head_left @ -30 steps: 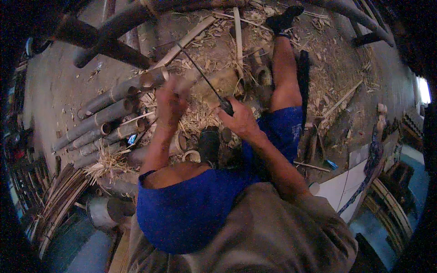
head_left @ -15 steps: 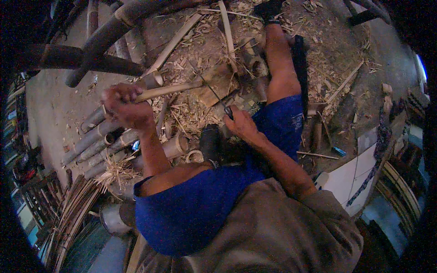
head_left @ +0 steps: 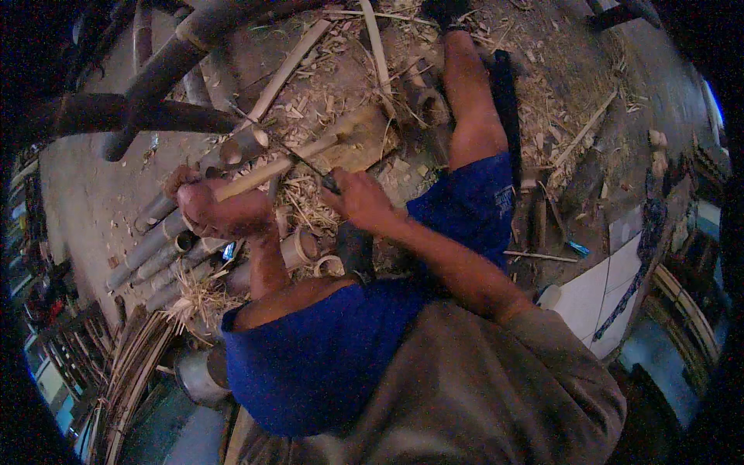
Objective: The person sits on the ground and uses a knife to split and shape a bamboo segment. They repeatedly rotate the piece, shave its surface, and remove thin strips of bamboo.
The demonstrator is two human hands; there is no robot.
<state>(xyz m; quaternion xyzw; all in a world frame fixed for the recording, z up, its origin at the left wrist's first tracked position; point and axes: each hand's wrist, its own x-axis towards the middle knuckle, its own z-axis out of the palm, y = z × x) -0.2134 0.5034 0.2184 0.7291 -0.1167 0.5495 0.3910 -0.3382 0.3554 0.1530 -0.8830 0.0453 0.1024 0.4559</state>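
Note:
My left hand [head_left: 225, 205] is closed around the near end of a pale bamboo strip [head_left: 260, 177]. The strip slants away to the right, its far end over a flat wooden block [head_left: 374, 147] on the ground. In my right hand [head_left: 363, 203] is the dark handle of a knife [head_left: 331, 183]. Its long, thin blade crosses the strip and points to the far left. Whether the edge bites into the strip I cannot tell.
Wood shavings [head_left: 306, 198] litter the ground around the block. Cut bamboo tubes [head_left: 159, 252] lie at left, beside a shavings bundle [head_left: 198, 298]. Thick dark poles [head_left: 167, 77] cross at the far left. My bare leg [head_left: 471, 101] stretches ahead; white tiles [head_left: 593, 291] lie at right.
My right hand has drawn the knife left and toward me, so the blade now crosses the strip nearer my left hand. My left hand has shifted slightly nearer and turned.

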